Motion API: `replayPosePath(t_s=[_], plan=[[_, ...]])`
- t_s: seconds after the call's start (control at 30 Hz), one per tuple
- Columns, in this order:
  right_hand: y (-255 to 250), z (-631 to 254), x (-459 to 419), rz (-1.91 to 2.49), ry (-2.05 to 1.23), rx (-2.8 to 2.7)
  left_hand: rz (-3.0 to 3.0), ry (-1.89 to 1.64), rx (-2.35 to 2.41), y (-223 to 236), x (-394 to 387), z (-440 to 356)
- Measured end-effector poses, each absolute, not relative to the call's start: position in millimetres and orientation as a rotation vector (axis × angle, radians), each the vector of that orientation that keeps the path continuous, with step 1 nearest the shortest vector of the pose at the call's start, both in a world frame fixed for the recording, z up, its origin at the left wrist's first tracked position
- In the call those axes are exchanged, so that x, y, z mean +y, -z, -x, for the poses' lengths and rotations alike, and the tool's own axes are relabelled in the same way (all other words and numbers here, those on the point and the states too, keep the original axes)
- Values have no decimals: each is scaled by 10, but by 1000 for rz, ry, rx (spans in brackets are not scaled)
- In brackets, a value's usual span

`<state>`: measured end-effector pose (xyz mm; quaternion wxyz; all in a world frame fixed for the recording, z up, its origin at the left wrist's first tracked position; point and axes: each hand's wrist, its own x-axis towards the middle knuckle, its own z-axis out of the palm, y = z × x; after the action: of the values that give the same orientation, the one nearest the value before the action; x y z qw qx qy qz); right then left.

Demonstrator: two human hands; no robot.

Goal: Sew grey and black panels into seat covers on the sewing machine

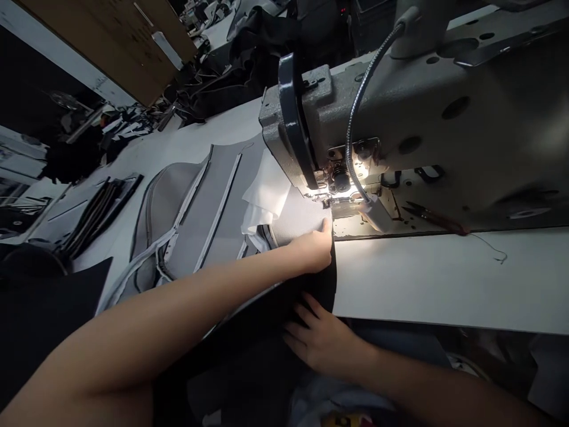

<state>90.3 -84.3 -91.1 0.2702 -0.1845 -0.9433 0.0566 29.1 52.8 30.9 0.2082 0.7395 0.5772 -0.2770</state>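
Observation:
A grey industrial sewing machine [427,112] fills the upper right, its lamp lighting the needle area [326,198]. Grey mesh fabric [297,216] lies under the presser foot, joined to black fabric [267,320] that hangs off the table edge toward me. My left hand [313,249] reaches across and presses on the fabric just before the needle, fingers curled with the thumb up. My right hand [320,338] lies lower on the black fabric at the table's edge, fingers spread flat.
More grey panels with white trim [195,219] and a white cloth piece [267,193] lie left of the machine on the white table [444,279]. Black strips [95,213] are stacked further left. Red-handled snips [433,217] rest on the machine bed. Cluttered workstations sit behind.

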Motion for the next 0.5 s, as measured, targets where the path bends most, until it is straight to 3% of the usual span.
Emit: replayPosePath(t_s=[0.3, 0.5], plan=[[812, -888, -620, 501, -256, -2530, -1943, 1038, 1550, -786, 268, -219], [954, -626, -960, 237, -244, -2421, -1964, 710, 1586, -371, -26, 0]])
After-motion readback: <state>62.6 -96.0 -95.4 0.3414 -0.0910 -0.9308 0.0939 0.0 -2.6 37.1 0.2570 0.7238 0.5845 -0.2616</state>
